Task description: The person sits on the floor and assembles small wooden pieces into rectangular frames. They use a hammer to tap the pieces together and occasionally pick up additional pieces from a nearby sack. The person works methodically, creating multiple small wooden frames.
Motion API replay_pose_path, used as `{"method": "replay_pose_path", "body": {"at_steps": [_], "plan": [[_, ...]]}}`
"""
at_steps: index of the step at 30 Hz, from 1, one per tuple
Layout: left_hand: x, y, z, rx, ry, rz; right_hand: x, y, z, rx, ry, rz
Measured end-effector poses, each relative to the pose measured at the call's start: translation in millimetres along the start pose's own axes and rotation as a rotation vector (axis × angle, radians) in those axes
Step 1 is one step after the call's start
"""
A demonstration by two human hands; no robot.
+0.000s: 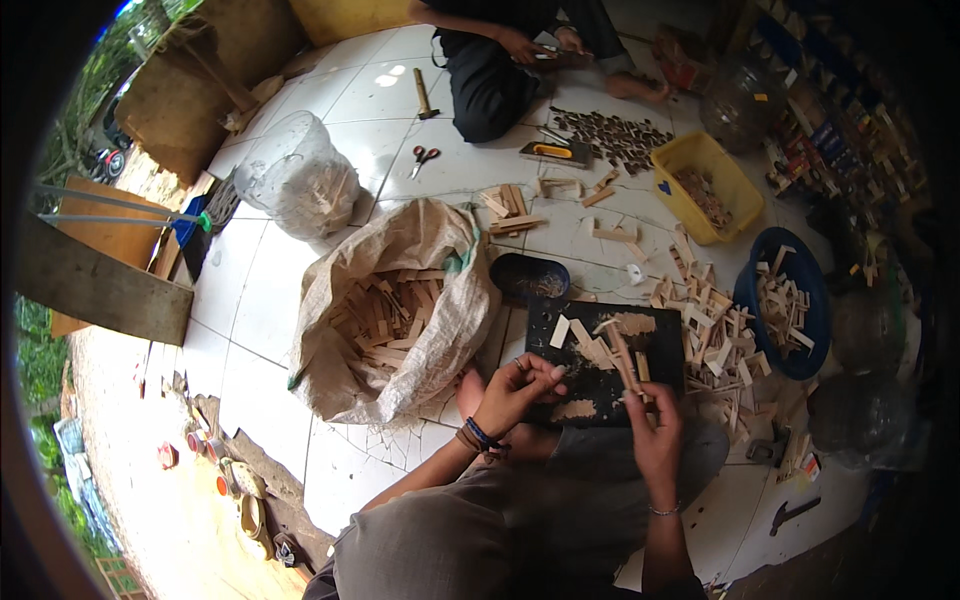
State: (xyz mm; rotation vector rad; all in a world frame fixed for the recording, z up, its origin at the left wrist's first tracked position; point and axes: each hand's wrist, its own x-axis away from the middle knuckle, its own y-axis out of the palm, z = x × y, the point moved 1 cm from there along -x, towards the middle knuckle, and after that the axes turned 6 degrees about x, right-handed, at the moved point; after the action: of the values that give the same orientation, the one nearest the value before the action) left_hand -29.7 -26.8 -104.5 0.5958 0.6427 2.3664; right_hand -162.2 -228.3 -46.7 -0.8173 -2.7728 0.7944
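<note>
My right hand (656,420) is closed round the wooden handle of a small hammer (624,358), its head raised over a dark board (662,335) by my knees. The fingers of my left hand (520,392) are pinched together at the board's near left edge; whatever sits between them is too small to make out. Pale wood strips (592,348) and brownish patches lie on the board. An oval dark dish (530,264) with small bits in it stands just beyond. To the left, a woven sack (325,300) is full of wood pieces.
Loose wood pieces (720,335) are heaped right of the board, beside a blue basin (826,330) and a yellow tub (740,180). Scissors (424,160), another hammer (424,95) and a clear plastic bag (300,175) sit farther off. Another person's hands (545,45) work at the far side.
</note>
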Motion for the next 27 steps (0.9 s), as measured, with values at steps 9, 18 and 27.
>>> {"method": "replay_pose_path", "body": {"at_steps": [9,18,27], "plan": [[10.3,-48.4,39.2,-0.117,0.162,0.112,-49.9,-91.9,80.3,0.495,-0.061,0.427],[5.9,-218.1,90.6,-1.121,0.447,0.795,-16.6,-39.4,46.7,0.545,-0.198,0.239],[-62.9,-319.2,55.6,-1.357,0.098,0.867,-9.5,22.0,11.0,0.532,-0.307,-0.094]]}}
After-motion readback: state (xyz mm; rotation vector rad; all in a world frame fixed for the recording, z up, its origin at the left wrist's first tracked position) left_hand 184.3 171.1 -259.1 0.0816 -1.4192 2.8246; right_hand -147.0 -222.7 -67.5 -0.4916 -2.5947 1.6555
